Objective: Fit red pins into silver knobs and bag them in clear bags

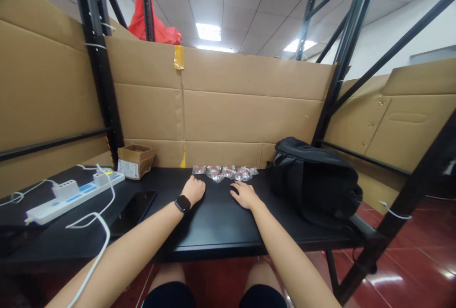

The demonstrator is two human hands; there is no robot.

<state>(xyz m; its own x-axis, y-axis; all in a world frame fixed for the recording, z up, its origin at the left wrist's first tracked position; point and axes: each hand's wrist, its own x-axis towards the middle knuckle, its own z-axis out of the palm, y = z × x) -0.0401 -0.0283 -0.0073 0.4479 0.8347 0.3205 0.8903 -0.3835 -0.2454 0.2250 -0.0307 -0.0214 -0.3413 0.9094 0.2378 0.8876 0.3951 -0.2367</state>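
My left hand (194, 189) rests on the black table, a dark watch (183, 204) on its wrist. Its fingers are curled closed, and no object shows in them. To the right, my right hand (245, 195) lies palm down on the table with fingers apart, holding nothing. Just beyond both hands, several small clear plastic packets (228, 172) lie in a row along the cardboard back wall. Small silvery and red items show inside them, too small to name. The packets at the right end (245, 173) are close to my right fingertips.
A black backpack (313, 180) stands at the right. At the left are a small open cardboard box (136, 161), a white power strip (76, 196), a dark phone or tablet (134, 210) and a loose white cable (103, 225). Black rack posts (101, 70) and cardboard panels (228, 113) enclose the table (217, 227).
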